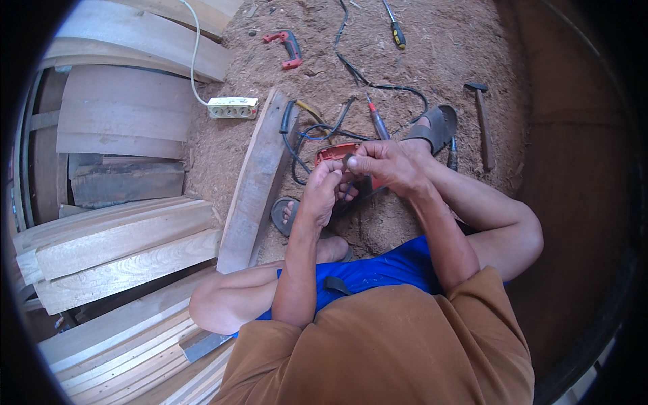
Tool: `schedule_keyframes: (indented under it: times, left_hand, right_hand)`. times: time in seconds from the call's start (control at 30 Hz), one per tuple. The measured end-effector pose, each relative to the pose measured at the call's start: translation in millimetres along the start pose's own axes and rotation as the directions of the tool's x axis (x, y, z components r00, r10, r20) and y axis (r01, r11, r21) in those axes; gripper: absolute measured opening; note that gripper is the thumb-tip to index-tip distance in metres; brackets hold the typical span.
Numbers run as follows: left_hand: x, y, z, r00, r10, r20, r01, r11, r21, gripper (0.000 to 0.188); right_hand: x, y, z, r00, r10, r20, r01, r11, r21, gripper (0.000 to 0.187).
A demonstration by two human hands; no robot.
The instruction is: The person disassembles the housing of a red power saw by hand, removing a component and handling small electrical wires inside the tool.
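Note:
My left hand (322, 190) and my right hand (393, 166) meet in front of me, above the sawdust between my feet. Thumb and finger of my right hand pinch a small dark round piece (348, 160). My left fingers are closed right beside it; what they hold is too small to make out. Just behind and below the hands is a red power tool body (335, 153), its housing opened, partly hidden by my fingers. Dark cords (297, 152) lie beside it. A screwdriver with a red and grey handle (379, 123) rests just beyond my right hand.
A wooden beam (251, 192) lies left of my foot, near a white power strip (232, 108). Farther off are a red and black housing part (291, 50) and a yellow-black screwdriver (397, 32). A hammer (484, 128) lies right. Planks (128, 246) stack up left.

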State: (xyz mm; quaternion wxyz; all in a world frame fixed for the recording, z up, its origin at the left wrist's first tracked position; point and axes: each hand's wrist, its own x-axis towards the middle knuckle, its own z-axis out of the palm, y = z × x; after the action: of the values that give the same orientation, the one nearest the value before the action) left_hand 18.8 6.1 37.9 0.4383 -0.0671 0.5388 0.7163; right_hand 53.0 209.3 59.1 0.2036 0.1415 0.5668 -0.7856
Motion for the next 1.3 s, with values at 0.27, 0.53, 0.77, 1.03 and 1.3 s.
schedule_keyframes:
  times: [0.27, 0.53, 0.77, 1.03, 1.3]
  left_hand:
    - [3, -7, -11, 0.999, -0.050, -0.006, 0.048, 0.988, -0.148, 0.030]
    - [-1, -5, 8, 0.999, 0.034, 0.022, -0.038, 0.971, 0.236, 0.027]
    - [-5, 14, 11, 0.997, -0.013, 0.074, -0.046, 0.679, 0.733, 0.027]
    - [-9, 7, 17, 0.995, -0.008, 0.103, -0.063, 0.743, 0.667, 0.015]
    - [-4, -8, 12, 0.988, 0.046, 0.147, -0.126, 0.794, 0.594, 0.017]
  right_hand:
    - [-58, 15, 22, 0.994, -0.109, -0.018, 0.102, 0.965, -0.240, 0.019]
    - [-73, 24, 14, 0.953, -0.303, 0.011, 0.232, 0.705, -0.670, 0.032]
    - [-66, 52, 28, 0.956, -0.219, -0.195, 0.118, 0.895, -0.429, 0.036]
    - [-79, 53, 27, 0.951, -0.244, -0.190, 0.115, 0.850, -0.514, 0.033]
    - [-84, 55, 24, 0.949, -0.172, -0.266, -0.021, 0.804, -0.594, 0.034]
